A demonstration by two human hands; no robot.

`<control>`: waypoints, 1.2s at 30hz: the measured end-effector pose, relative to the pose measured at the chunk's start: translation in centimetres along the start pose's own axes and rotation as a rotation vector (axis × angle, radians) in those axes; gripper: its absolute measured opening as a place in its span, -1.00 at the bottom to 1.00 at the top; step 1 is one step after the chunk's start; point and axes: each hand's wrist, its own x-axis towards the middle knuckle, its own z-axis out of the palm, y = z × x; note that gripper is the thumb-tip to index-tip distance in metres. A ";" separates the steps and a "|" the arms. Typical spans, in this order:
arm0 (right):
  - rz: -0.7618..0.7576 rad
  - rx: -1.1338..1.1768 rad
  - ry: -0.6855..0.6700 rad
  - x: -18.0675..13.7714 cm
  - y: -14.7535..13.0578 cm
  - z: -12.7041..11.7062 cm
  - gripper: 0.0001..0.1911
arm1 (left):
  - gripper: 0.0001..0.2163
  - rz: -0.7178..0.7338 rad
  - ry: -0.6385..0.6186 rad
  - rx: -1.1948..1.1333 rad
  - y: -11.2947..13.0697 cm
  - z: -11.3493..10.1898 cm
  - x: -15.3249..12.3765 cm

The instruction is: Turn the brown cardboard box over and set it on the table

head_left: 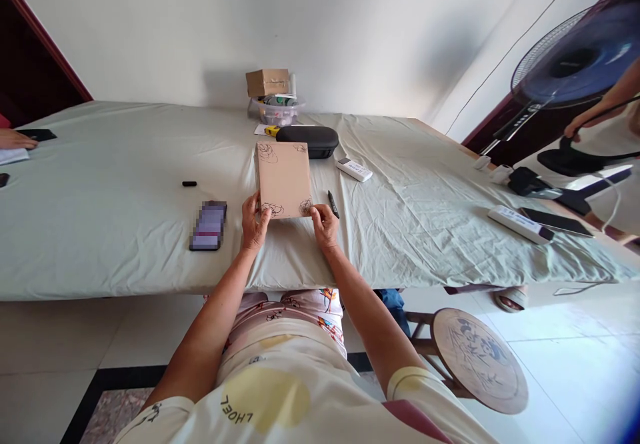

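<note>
A flat tan cardboard box with black scribbles in its corners is held tilted up over the table's front half. My left hand grips its lower left corner, thumb on the front face. At the lower right corner my right hand pinches it the same way. A black pen lies just beyond my right hand, and its small black cap appears to lie off to the left. Left of my left hand rests a phone with a blurred-out screen.
A black zip case lies behind the box, near a plastic basket with a small carton. White power banks or similar blocks lie to the right. Other people's hands show at both sides. A fan and a round stool stand right.
</note>
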 end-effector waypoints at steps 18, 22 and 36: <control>0.072 -0.052 -0.114 0.5 1.2 0.3 -0.46 | -0.30 -0.116 -0.153 0.009 -1.1 0.0 0.2; 0.119 -0.144 -0.173 0.4 1.8 0.4 -0.58 | -0.31 -0.188 -0.165 0.209 -2.1 0.1 0.1; 0.152 -0.329 -0.246 0.3 2.6 0.6 -0.80 | -0.52 -0.304 -0.125 0.308 -1.9 0.2 0.3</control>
